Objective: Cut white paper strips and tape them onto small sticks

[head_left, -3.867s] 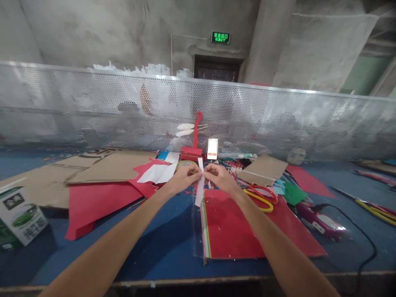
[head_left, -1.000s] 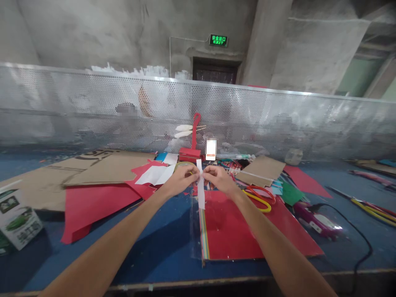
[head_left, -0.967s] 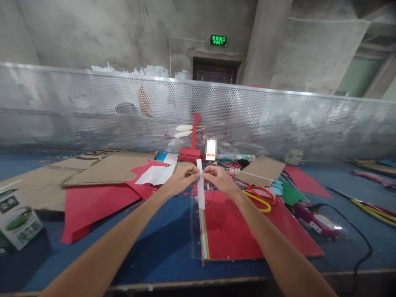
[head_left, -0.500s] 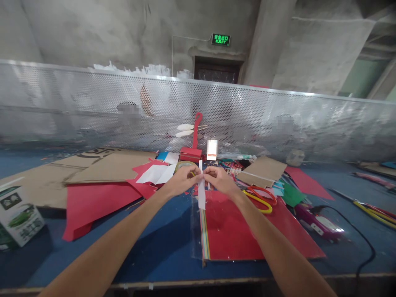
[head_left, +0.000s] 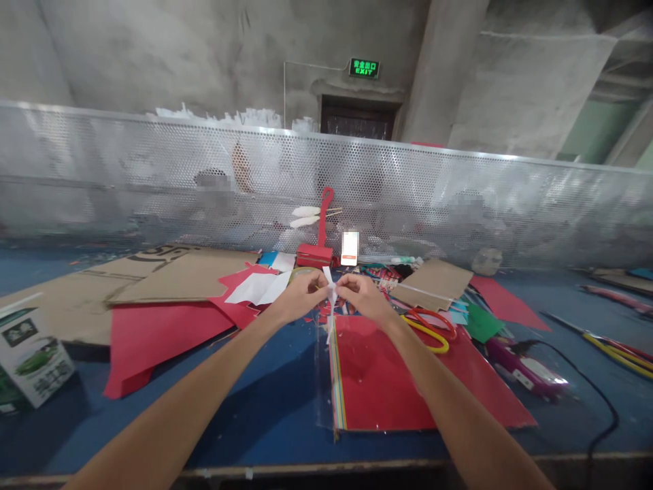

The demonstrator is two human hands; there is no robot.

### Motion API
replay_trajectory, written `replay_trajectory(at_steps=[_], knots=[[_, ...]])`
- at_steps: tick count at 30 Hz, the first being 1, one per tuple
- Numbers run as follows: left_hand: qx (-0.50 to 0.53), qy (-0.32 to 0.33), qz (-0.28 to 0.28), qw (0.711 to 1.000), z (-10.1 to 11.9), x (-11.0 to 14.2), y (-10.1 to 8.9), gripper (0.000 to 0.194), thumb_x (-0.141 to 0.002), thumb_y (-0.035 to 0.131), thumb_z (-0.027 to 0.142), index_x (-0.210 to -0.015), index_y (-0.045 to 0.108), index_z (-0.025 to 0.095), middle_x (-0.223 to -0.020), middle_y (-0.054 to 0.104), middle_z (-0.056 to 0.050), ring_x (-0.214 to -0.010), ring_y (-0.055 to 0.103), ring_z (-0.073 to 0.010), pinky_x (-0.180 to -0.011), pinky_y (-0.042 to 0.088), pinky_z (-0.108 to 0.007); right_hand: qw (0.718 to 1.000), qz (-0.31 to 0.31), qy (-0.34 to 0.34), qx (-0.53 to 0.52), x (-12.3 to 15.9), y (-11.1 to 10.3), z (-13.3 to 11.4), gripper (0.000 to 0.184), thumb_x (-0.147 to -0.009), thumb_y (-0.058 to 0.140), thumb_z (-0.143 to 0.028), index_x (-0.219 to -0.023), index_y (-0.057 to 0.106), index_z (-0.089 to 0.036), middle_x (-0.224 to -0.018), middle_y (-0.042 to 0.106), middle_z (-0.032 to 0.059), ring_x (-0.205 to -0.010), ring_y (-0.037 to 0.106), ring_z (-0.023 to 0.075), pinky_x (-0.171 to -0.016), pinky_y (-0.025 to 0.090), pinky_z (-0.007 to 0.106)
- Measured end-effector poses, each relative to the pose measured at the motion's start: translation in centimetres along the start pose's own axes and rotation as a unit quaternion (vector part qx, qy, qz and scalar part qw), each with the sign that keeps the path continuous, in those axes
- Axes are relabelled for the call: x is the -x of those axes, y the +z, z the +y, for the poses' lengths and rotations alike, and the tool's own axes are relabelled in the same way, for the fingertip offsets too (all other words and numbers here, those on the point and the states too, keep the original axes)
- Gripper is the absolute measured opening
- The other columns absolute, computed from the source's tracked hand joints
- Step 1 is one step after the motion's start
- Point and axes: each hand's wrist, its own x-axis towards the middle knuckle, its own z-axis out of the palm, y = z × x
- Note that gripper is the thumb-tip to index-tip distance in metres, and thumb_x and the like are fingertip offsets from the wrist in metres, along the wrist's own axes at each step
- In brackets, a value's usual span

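A narrow white paper strip (head_left: pixel 328 275) is pinched between my two hands at the centre of the head view. My left hand (head_left: pixel 307 294) grips it from the left, thumb and fingers pressed together. From the right, my right hand (head_left: pixel 360 293) pinches it at nearly the same height. The strip's top end leans left, and its lower part hangs thin and twisted above the edge of a stack of red and coloured paper sheets (head_left: pixel 388 381). Just behind my hands stands a red paper piece with a long looped handle (head_left: pixel 322 228).
Scissors with red and yellow handles (head_left: pixel 431 330) lie right of my hands. Cardboard sheets (head_left: pixel 173 279), red paper (head_left: pixel 163 340) and a carton (head_left: pixel 33 357) are on the left. A purple device with a cord (head_left: pixel 528 367) lies right. A perforated metal screen (head_left: pixel 255 177) borders the back.
The white strip has turned from facing me broadly to a thin, twisted edge, and its top now tilts left. Both hands stay in about the same place.
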Motion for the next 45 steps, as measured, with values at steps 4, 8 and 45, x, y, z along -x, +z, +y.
replay_trajectory(at_steps=[4,8,45], knots=[[0.035,0.011,0.007,0.999,-0.2,-0.1,0.3,0.016,-0.08,0.059,0.03,-0.081,0.049,0.018,-0.07,0.055,0.003,-0.059,0.055,-0.0097,-0.055,0.044,-0.022,1.0,-0.006,-0.018,0.013,0.1,0.1,0.1,0.019,-0.081,0.058,-0.035,-0.079,0.057,-0.017,-0.062,0.06,-0.0005,-0.045,0.05,0.0096,-0.04,0.041,0.021],[0.042,0.024,0.001,0.999,-0.2,-0.1,0.4,0.013,-0.079,0.059,0.024,-0.085,0.05,0.017,-0.076,0.057,0.001,-0.062,0.057,-0.0101,-0.058,0.046,-0.023,0.999,-0.013,-0.031,-0.007,0.3,0.4,0.0,0.024,-0.08,0.061,-0.041,-0.081,0.056,-0.017,-0.067,0.059,-0.0006,-0.05,0.052,0.0101,-0.042,0.043,0.021],[-0.243,-0.004,0.032,0.969,-1.0,0.3,0.0,0.009,-0.08,0.05,0.025,-0.085,0.056,0.021,-0.072,0.06,-0.001,-0.064,0.055,-0.0165,-0.056,0.033,-0.026,0.972,0.079,-0.079,0.207,0.1,0.4,1.0,0.01,-0.078,0.053,-0.022,-0.087,0.056,-0.02,-0.074,0.062,0.0001,-0.065,0.058,0.0142,-0.063,0.043,0.025]])
